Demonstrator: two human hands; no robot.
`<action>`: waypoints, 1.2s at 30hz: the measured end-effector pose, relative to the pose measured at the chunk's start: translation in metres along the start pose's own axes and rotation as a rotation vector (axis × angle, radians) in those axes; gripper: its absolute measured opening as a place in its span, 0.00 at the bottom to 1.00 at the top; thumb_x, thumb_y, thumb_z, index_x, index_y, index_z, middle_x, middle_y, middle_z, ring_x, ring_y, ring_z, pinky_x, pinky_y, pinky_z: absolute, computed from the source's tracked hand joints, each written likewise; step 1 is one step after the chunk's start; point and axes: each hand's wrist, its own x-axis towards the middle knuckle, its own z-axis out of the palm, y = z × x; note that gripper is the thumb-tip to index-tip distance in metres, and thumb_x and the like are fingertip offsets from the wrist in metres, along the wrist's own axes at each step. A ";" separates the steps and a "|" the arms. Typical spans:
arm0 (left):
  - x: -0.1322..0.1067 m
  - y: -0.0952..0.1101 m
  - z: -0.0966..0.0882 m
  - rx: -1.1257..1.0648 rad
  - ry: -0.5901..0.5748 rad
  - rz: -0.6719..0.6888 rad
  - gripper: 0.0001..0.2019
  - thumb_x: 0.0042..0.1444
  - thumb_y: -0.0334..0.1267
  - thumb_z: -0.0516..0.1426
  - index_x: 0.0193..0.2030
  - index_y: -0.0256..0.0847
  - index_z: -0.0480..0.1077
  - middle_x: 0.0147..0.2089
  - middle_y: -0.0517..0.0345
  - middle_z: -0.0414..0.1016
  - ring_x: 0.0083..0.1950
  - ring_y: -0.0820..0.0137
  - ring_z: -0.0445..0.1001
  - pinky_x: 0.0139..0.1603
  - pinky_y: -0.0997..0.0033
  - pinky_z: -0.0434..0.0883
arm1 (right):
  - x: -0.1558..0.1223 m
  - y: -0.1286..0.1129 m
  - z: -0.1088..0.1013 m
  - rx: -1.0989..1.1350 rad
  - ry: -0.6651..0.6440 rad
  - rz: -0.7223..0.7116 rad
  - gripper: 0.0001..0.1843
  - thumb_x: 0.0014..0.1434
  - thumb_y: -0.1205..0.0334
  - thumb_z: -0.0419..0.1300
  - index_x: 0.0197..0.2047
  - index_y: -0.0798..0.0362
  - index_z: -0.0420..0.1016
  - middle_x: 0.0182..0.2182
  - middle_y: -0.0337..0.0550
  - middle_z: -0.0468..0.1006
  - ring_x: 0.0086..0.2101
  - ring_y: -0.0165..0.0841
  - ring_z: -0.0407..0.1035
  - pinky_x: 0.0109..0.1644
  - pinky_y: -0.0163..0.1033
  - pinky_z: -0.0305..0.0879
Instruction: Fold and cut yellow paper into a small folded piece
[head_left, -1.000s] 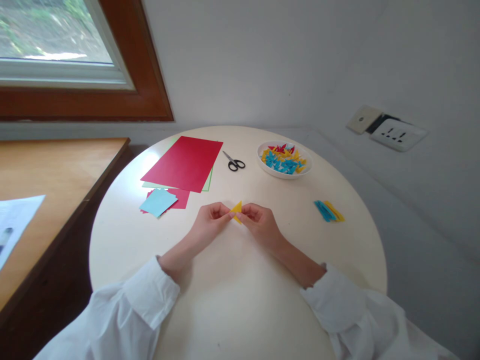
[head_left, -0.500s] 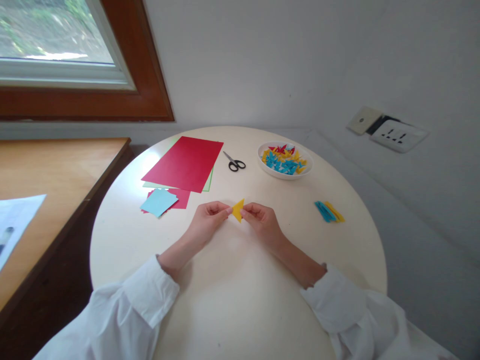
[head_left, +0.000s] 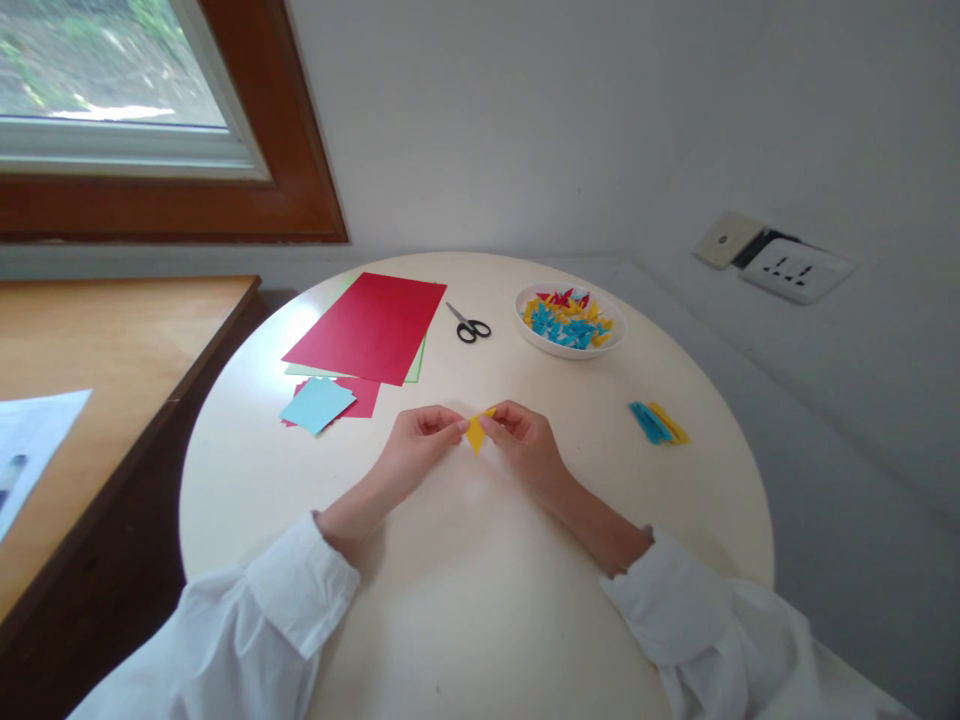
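Where the two hands meet above the middle of the round table (head_left: pixel 465 600), the left hand (head_left: pixel 420 440) and the right hand (head_left: pixel 525 440) each pinch one side of a small yellow paper piece (head_left: pixel 475 432) between thumb and fingertips, the remaining fingers curled inward. The piece tapers to a point that hangs downward, and whether it touches the tabletop cannot be told. Both forearms, in white sleeves (head_left: pixel 300 590), reach in from the near edge. Toward the left edge lies a light blue sheet (head_left: pixel 317 403), overlapping a smaller red piece (head_left: pixel 364 397). Just beyond them a large red sheet (head_left: pixel 367 326) rests on a pale green sheet (head_left: pixel 415 365), of which only a margin shows. Black-handled scissors (head_left: pixel 469 323) lie with blades together near the far edge, between the large red sheet and a white bowl (head_left: pixel 570 350), which holds a heap of small red, yellow and blue papers. Near the right edge, well apart from the hands, lie blue and yellow strips (head_left: pixel 656 421) side by side. Left of the table stands a wooden desk (head_left: pixel 112 340) bearing a printed sheet (head_left: pixel 30 440); a wall socket (head_left: pixel 795 268) sits on the wall to the right.
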 end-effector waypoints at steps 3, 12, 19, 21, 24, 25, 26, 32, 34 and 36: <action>-0.001 0.003 0.001 0.062 -0.063 0.017 0.15 0.47 0.48 0.58 0.26 0.35 0.71 0.24 0.61 0.68 0.25 0.77 0.62 0.25 0.77 0.57 | -0.001 -0.001 0.001 0.026 0.010 0.010 0.10 0.46 0.56 0.60 0.23 0.53 0.68 0.22 0.36 0.71 0.24 0.27 0.64 0.29 0.33 0.61; 0.000 0.002 0.002 0.036 -0.048 0.052 0.14 0.49 0.47 0.56 0.25 0.36 0.68 0.25 0.59 0.70 0.27 0.75 0.66 0.27 0.76 0.61 | 0.000 -0.002 0.000 -0.021 0.028 -0.018 0.09 0.46 0.57 0.59 0.22 0.53 0.68 0.20 0.35 0.68 0.24 0.27 0.62 0.29 0.33 0.60; 0.002 0.005 0.003 -0.101 0.063 0.030 0.12 0.48 0.45 0.59 0.29 0.36 0.69 0.27 0.57 0.73 0.29 0.74 0.71 0.32 0.75 0.66 | 0.000 -0.004 0.000 -0.111 0.037 -0.029 0.09 0.47 0.58 0.57 0.21 0.53 0.69 0.20 0.36 0.69 0.24 0.28 0.62 0.29 0.34 0.59; 0.002 0.005 0.002 -0.080 0.090 0.041 0.12 0.48 0.44 0.59 0.28 0.36 0.70 0.27 0.57 0.73 0.29 0.74 0.70 0.31 0.76 0.65 | -0.001 -0.004 0.000 -0.117 0.035 -0.037 0.09 0.48 0.58 0.57 0.21 0.54 0.69 0.21 0.36 0.70 0.25 0.28 0.63 0.29 0.34 0.59; 0.001 0.004 0.002 -0.043 0.109 0.060 0.12 0.48 0.44 0.59 0.28 0.36 0.69 0.26 0.58 0.72 0.27 0.75 0.69 0.29 0.76 0.64 | -0.001 -0.004 0.001 -0.122 0.038 -0.043 0.10 0.48 0.58 0.57 0.22 0.54 0.70 0.21 0.37 0.71 0.25 0.28 0.63 0.29 0.34 0.60; 0.001 0.004 0.002 -0.036 0.111 0.061 0.12 0.48 0.44 0.58 0.27 0.36 0.69 0.25 0.58 0.71 0.27 0.75 0.68 0.28 0.76 0.63 | -0.001 -0.004 0.001 -0.122 0.038 -0.045 0.10 0.48 0.57 0.57 0.22 0.54 0.70 0.21 0.37 0.71 0.24 0.28 0.63 0.29 0.34 0.60; 0.001 0.003 0.002 -0.028 0.113 0.062 0.12 0.49 0.44 0.58 0.27 0.36 0.68 0.25 0.59 0.71 0.26 0.75 0.67 0.27 0.77 0.63 | -0.002 -0.004 0.001 -0.123 0.038 -0.048 0.10 0.49 0.57 0.57 0.22 0.54 0.69 0.21 0.37 0.71 0.24 0.28 0.63 0.29 0.34 0.60; -0.001 0.000 0.002 0.102 0.064 0.122 0.11 0.51 0.44 0.56 0.27 0.37 0.66 0.23 0.61 0.68 0.23 0.76 0.64 0.24 0.77 0.59 | -0.002 -0.003 0.000 -0.171 0.021 -0.083 0.09 0.49 0.57 0.58 0.24 0.54 0.71 0.23 0.39 0.73 0.27 0.30 0.66 0.30 0.35 0.61; -0.002 -0.002 0.003 0.175 0.020 0.164 0.10 0.51 0.42 0.55 0.26 0.37 0.67 0.22 0.61 0.68 0.24 0.76 0.64 0.26 0.77 0.60 | -0.002 -0.003 0.000 -0.169 0.007 -0.088 0.08 0.49 0.57 0.59 0.26 0.53 0.71 0.25 0.40 0.74 0.28 0.31 0.67 0.31 0.35 0.62; -0.003 -0.003 0.005 0.230 -0.011 0.196 0.09 0.51 0.41 0.55 0.26 0.37 0.67 0.23 0.61 0.69 0.26 0.75 0.65 0.28 0.76 0.61 | -0.003 -0.002 0.001 -0.157 -0.008 -0.093 0.08 0.48 0.57 0.59 0.26 0.53 0.71 0.26 0.40 0.74 0.28 0.31 0.67 0.31 0.36 0.63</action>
